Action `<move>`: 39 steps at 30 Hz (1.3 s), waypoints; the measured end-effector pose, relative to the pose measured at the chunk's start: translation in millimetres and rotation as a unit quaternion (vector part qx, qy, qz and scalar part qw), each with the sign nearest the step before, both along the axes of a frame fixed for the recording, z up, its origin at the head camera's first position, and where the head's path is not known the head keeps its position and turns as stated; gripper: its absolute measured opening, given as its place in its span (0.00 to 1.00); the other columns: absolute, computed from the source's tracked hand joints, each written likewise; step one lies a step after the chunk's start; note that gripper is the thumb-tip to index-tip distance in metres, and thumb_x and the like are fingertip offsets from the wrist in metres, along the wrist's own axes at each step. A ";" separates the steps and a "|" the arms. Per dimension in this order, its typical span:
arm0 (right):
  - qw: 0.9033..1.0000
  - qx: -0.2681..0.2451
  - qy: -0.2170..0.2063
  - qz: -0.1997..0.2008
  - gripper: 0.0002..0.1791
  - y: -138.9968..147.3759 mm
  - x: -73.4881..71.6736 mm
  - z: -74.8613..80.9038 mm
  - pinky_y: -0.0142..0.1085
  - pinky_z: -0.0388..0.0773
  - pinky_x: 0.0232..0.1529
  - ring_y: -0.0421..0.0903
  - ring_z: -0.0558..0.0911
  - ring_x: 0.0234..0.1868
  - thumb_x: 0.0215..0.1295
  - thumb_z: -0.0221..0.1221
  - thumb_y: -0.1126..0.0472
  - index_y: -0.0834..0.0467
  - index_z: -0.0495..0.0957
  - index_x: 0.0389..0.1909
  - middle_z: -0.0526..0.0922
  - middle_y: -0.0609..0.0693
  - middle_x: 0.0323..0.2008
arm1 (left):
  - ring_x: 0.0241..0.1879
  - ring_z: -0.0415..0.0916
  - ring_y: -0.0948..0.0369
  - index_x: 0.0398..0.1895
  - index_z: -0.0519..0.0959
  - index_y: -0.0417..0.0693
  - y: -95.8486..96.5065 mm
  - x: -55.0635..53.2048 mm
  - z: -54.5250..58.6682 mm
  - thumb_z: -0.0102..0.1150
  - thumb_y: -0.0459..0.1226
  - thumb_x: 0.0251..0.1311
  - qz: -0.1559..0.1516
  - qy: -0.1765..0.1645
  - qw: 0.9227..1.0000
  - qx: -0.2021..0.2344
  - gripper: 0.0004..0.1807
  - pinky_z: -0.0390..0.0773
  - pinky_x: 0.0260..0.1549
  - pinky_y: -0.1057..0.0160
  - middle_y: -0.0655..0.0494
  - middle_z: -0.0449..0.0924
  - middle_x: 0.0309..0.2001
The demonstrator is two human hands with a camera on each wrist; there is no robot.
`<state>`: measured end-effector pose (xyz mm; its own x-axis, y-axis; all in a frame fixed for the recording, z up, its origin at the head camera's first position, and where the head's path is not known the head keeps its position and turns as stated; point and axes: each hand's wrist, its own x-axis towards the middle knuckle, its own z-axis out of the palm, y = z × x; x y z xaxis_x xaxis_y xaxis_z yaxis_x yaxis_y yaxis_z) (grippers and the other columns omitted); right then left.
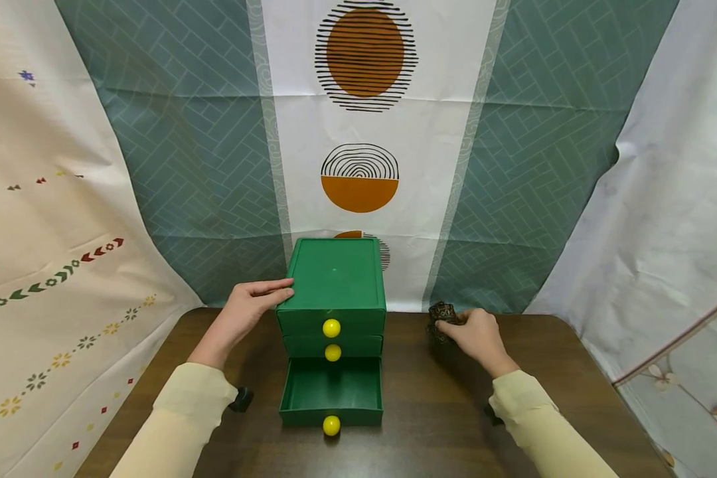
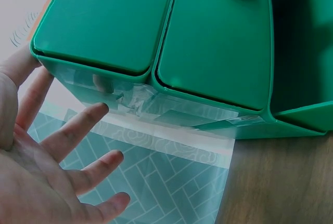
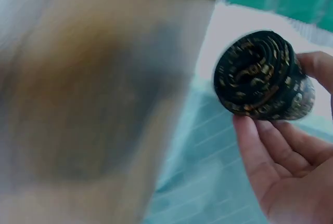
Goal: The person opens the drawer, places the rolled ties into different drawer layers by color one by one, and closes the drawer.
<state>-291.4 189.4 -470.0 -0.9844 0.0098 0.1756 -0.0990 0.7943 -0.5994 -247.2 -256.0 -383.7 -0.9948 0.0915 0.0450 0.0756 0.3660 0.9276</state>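
A green drawer cabinet with yellow ball knobs stands at the middle of the table, its bottom drawer pulled out and bare inside. My left hand touches the cabinet's upper left edge. In the left wrist view its fingers are spread, most of them off the taped side wall. To the right of the cabinet, my right hand holds a rolled-up dark cloth with a gold pattern. The right wrist view shows the coiled end of the roll, gripped between thumb and fingers.
The brown wooden table ends at a hanging green and white curtain behind the cabinet. More patterned cloth hangs at the left and right. The drawer's yellow knob sticks out toward me.
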 end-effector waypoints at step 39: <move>0.728 -0.099 0.600 0.317 0.29 -130.9 78.8 91.5 0.39 0.81 0.47 0.55 0.82 0.42 0.43 0.73 0.58 0.72 0.79 0.44 0.83 0.63 0.42 | 0.69 0.57 0.53 0.59 0.76 0.55 5.0 6.5 10.8 0.60 0.52 0.58 -0.008 -0.013 1.000 0.008 0.26 0.62 0.65 0.46 0.54 0.69 0.64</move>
<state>-212.7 58.5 -378.5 0.0590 -0.2377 0.9695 -0.9546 0.2708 0.1245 -240.7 -251.0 -372.9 -0.9939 0.1077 0.0216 0.0583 0.3504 0.9348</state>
